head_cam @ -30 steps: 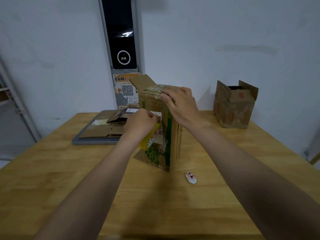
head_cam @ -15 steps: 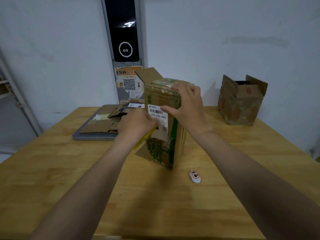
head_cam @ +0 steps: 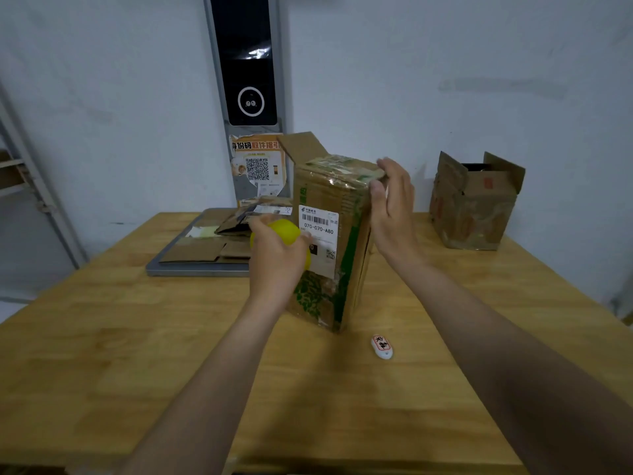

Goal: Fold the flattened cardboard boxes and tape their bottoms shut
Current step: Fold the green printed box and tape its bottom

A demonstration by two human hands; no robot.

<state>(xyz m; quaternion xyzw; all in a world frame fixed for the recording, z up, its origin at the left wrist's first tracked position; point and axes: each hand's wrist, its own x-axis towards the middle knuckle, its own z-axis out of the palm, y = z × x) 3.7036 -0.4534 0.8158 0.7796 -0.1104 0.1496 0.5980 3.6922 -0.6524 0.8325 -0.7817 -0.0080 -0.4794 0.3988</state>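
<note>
Brown box (head_cam: 346,200) with green print and white barcode label (head_cam: 318,234); yellow tape dispenser (head_cam: 284,231); honey-coloured wooden table (head_cam: 102,354).

Both forearms bare, stretched forward toward the box (head_cam: 329,234). The left hand (head_cam: 275,262) is at the box's front face, back of hand up, fingers curled round a yellow object (head_cam: 287,229). The right hand (head_cam: 392,207) lies flat against the box's right side, fingers straight, tips by its top edge.
</note>
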